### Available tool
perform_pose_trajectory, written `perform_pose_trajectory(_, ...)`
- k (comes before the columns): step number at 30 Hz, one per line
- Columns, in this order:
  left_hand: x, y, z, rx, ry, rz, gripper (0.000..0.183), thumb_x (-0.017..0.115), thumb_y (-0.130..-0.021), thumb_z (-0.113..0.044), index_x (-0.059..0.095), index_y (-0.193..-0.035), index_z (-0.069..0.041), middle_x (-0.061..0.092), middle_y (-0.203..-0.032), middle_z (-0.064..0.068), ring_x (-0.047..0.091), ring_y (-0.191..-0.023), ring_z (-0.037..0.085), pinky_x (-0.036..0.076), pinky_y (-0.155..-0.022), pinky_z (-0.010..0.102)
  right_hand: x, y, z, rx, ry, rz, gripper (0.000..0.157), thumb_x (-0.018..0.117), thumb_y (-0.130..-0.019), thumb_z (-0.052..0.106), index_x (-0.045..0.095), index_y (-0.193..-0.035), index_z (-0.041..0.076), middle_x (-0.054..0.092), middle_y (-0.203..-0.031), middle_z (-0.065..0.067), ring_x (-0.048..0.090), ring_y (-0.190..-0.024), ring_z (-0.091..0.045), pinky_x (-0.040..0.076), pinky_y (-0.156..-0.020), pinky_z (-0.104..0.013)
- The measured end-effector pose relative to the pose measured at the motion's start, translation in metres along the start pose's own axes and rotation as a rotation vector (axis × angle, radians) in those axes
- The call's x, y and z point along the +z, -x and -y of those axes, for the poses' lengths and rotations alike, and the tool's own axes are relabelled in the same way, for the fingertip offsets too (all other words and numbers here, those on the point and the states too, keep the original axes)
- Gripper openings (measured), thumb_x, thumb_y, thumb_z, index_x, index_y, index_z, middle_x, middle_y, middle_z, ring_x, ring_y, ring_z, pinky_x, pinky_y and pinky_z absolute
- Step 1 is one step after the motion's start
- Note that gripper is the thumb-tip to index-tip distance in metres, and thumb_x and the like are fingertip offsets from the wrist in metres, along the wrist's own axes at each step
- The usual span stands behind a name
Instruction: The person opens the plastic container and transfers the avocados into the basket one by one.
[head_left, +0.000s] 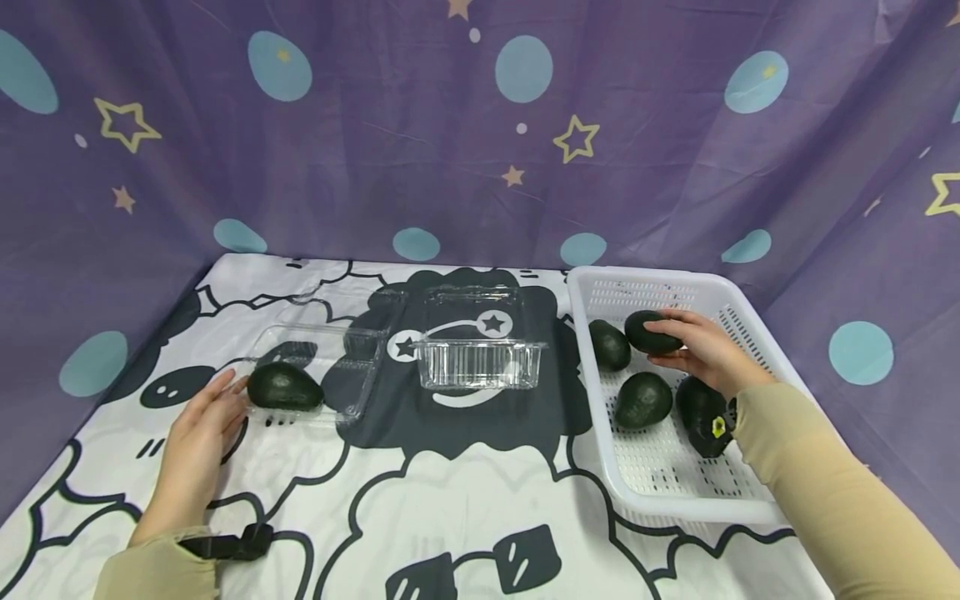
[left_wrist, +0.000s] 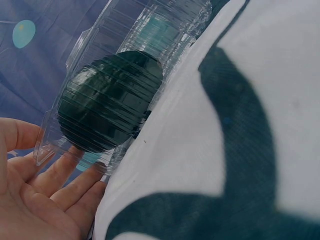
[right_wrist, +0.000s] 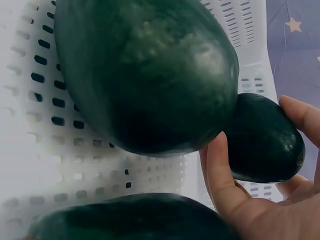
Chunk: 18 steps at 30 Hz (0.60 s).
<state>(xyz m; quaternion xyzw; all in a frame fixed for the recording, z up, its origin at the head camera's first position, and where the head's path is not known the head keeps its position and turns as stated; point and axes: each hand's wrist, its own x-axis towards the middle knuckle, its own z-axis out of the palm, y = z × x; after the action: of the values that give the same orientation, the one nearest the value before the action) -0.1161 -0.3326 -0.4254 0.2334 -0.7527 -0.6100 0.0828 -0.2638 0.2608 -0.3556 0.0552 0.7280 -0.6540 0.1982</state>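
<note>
My right hand (head_left: 701,346) grips a dark green avocado (head_left: 647,332) inside the white basket (head_left: 600,442), thumb and fingers on either side of it. Three other avocados lie around that hand; one of them (right_wrist: 150,70) looms large in the right wrist view. On the left, a clear plastic clamshell (head_left: 352,408) stands with its lid folded back and one avocado (head_left: 285,387) inside. My left hand (head_left: 206,425) touches the near left end of this clamshell, its fingers (left_wrist: 60,172) extended against the wall and rim.
A second clear clamshell (head_left: 480,367), lid raised at the back, stands in the middle of the table between the left clamshell and the basket. The table wears a white cloth (head_left: 480,492) with dark cartoon prints. A purple curtain (head_left: 420,158) closes off the back and sides.
</note>
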Motion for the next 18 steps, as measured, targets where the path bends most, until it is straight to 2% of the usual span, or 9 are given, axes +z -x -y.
perform_pose_trajectory(7, 0.000, 0.000, 0.000, -0.006, -0.009, -0.004, 0.055, 0.037, -0.106, -0.035, 0.024, -0.158, -0.026, 0.026, -0.164, 0.003, 0.031, -0.148, 0.021, 0.028, -0.123, 0.032, 0.000, -0.003, -0.004, 0.006, 0.091, -0.009, 0.084, 0.061, -0.099, 0.029, 0.007, -0.160, 0.007, 0.027, -0.151, -0.018, 0.066, -0.094, -0.014, 0.058, -0.096, -0.034)
perform_pose_trajectory(13, -0.001, 0.000, 0.001, -0.013, 0.015, 0.000, 0.055, 0.037, -0.106, -0.035, 0.024, -0.158, -0.025, 0.025, -0.164, 0.003, 0.031, -0.149, 0.020, 0.028, -0.123, 0.032, 0.002, -0.004, -0.008, 0.022, 0.236, -0.020, 0.085, 0.064, -0.097, 0.028, 0.010, -0.159, 0.004, 0.028, -0.153, -0.026, 0.068, -0.096, -0.015, 0.059, -0.093, -0.034)
perform_pose_trajectory(18, -0.001, -0.001, 0.001, -0.006, 0.011, 0.003, 0.054, 0.037, -0.106, -0.036, 0.024, -0.158, -0.026, 0.026, -0.164, 0.002, 0.031, -0.149, 0.020, 0.028, -0.123, 0.030, 0.000, -0.003, -0.012, 0.023, 0.301, 0.000, 0.085, 0.064, -0.097, 0.028, 0.010, -0.159, 0.004, 0.018, -0.161, -0.026, 0.065, -0.097, -0.012, 0.059, -0.091, -0.031)
